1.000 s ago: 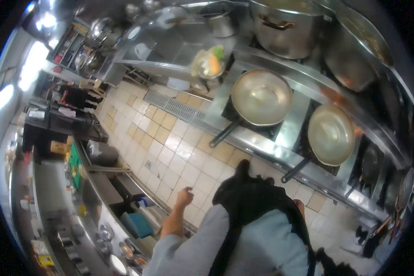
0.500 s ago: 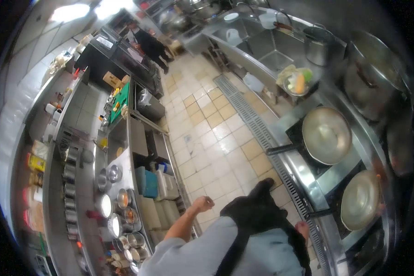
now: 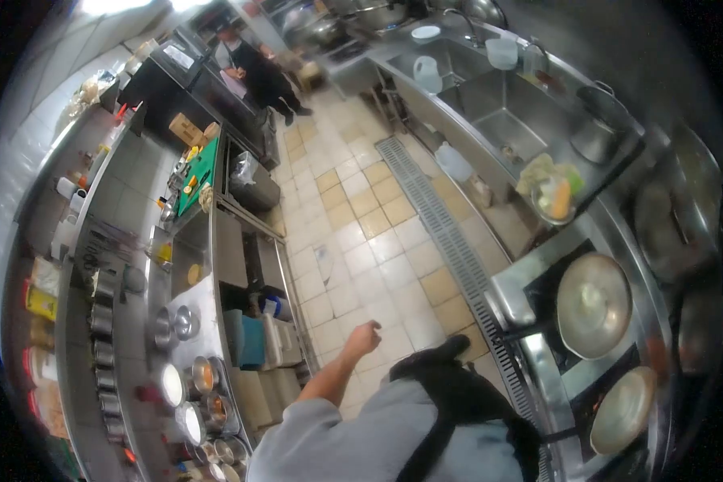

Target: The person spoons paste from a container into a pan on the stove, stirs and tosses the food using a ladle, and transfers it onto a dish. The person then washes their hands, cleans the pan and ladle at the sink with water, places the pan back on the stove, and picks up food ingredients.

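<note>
My left hand point(image 3: 365, 339) hangs in front of me over the tiled floor point(image 3: 394, 277). Nothing is in it, and its fingers are loosely bent with a gap between them. It touches nothing; the nearest things are the white bins point(image 3: 279, 341) under the left counter. My right hand is hidden behind my body and apron point(image 3: 458, 402). On that side, two pans, one frying pan point(image 3: 594, 309) and a second frying pan point(image 3: 622, 410), sit on the stove with their handles toward the aisle.
A floor drain grate point(image 3: 438, 213) runs along the right side. Beyond the stove are a bowl of vegetables point(image 3: 556, 201) and a sink point(image 3: 498, 120). A co-worker point(image 3: 253, 72) stands at the far end, near a trash bin point(image 3: 253, 189). Left, a green cutting board point(image 3: 199, 181) lies on the counter.
I have moved forward along the aisle, and the sink and vegetable bowl look closer. My left hand has swung forward. My right hand, seen earlier beside the stove, has gone out of sight.
</note>
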Demonstrator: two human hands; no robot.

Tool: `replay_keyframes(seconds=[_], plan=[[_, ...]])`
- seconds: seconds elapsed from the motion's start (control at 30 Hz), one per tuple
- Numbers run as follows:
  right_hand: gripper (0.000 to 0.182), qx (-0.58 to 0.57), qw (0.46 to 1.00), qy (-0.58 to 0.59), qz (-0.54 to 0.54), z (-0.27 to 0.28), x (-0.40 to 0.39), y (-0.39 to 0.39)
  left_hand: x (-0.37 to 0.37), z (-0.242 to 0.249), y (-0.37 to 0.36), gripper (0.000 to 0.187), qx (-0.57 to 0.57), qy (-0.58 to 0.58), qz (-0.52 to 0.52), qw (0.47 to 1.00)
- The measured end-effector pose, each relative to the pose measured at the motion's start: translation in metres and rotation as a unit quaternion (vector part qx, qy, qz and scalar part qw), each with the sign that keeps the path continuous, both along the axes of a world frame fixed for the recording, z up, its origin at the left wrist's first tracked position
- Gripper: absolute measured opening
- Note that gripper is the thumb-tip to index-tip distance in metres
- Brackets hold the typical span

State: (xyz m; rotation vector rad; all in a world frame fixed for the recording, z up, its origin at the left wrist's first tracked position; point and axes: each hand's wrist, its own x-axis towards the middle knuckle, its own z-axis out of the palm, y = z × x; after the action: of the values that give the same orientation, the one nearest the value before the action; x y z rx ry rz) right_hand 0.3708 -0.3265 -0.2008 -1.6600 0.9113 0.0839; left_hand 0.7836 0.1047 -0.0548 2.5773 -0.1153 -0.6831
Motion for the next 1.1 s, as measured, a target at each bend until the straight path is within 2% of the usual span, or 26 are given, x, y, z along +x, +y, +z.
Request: replay_keyframes(seconds=[0.07,0.23,0.27,0.33,0.43,0.47,0.5,0.53,0.57,0.6,0.63,0.67,0.73,0.8,0.83,0.9,0.93,1.0,1.03,1.07,1.1], plan=[[0.019,-0.009,1.0,-0.024,0.014,-0.023,0.012,0.006,0.031,0.015,-0.011,0.051,0.012,0.019,-0.001,1.0],[0.02,-0.011,0.993,-0.115,0.013,-0.081,0.049,0.016,0.093,0.001,-0.011,0.067,0.046,0.023,-0.074,0.996],[0.02,-0.014,0.992,-0.122,0.005,-0.053,0.066,0.018,0.104,-0.004,-0.012,0.071,0.074,0.026,-0.102,0.992],[0.02,-0.021,0.99,-0.137,-0.01,0.052,0.126,0.029,0.125,-0.023,-0.014,0.073,0.069,0.004,-0.126,0.99],[0.02,0.038,0.987,-0.147,-0.045,0.038,0.116,0.029,0.141,-0.009,-0.031,0.076,0.058,-0.002,-0.126,0.99],[0.021,0.021,0.994,-0.092,-0.059,0.031,0.109,0.03,0.142,-0.004,-0.043,0.076,0.052,0.017,-0.116,0.992],[0.022,0.005,0.996,-0.03,-0.083,0.029,0.094,0.035,0.142,-0.018,-0.04,0.075,0.001,0.026,-0.109,0.994],[0.026,-0.077,0.997,0.004,-0.01,0.057,0.092,0.031,0.14,-0.028,-0.041,0.075,-0.002,0.046,-0.146,0.988],[0.028,-0.028,0.995,0.047,-0.084,0.079,0.089,0.037,0.14,-0.037,-0.044,0.068,-0.033,0.064,-0.122,0.99],[0.028,0.003,0.99,0.101,-0.096,0.085,0.078,0.035,0.135,-0.046,-0.048,0.062,-0.06,0.088,-0.098,0.989],[0.027,-0.011,0.984,0.076,-0.163,0.092,0.071,0.041,0.128,-0.053,-0.052,0.062,-0.056,0.108,-0.137,0.983],[0.025,-0.009,0.984,0.08,-0.159,0.078,0.05,0.039,0.122,-0.057,-0.053,0.057,-0.054,0.13,-0.153,0.978],[0.022,0.051,0.957,0.069,-0.279,0.07,0.023,0.049,0.106,-0.066,-0.059,0.051,-0.048,0.159,-0.196,0.966],[0.022,0.053,0.944,0.078,-0.317,0.082,0.007,0.062,0.09,-0.082,-0.058,0.039,-0.023,0.124,-0.256,0.958],[0.022,0.054,0.934,0.082,-0.343,0.077,0.0,0.072,0.09,-0.114,-0.039,0.039,-0.02,0.13,-0.282,0.95],[0.022,0.064,0.924,0.091,-0.366,0.07,-0.02,0.096,0.101,-0.191,-0.02,0.029,-0.102,0.118,-0.416,0.896],[0.022,0.054,0.925,0.123,-0.354,0.075,-0.024,0.107,0.099,-0.177,-0.039,0.029,-0.104,0.128,-0.447,0.879],[0.023,0.002,0.922,0.153,-0.357,0.068,-0.032,0.133,0.092,-0.12,-0.074,0.026,-0.05,0.187,-0.309,0.931],[0.023,0.006,0.911,0.158,-0.382,0.068,-0.034,0.145,0.101,-0.126,-0.082,0.03,-0.066,0.261,-0.228,0.936],[0.023,-0.016,0.911,0.175,-0.373,0.067,-0.035,0.155,0.109,-0.132,-0.089,0.03,-0.058,0.266,-0.25,0.929],[0.024,-0.037,0.912,0.19,-0.36,0.065,-0.036,0.165,0.116,-0.127,-0.099,0.032,-0.096,0.281,-0.217,0.93]])
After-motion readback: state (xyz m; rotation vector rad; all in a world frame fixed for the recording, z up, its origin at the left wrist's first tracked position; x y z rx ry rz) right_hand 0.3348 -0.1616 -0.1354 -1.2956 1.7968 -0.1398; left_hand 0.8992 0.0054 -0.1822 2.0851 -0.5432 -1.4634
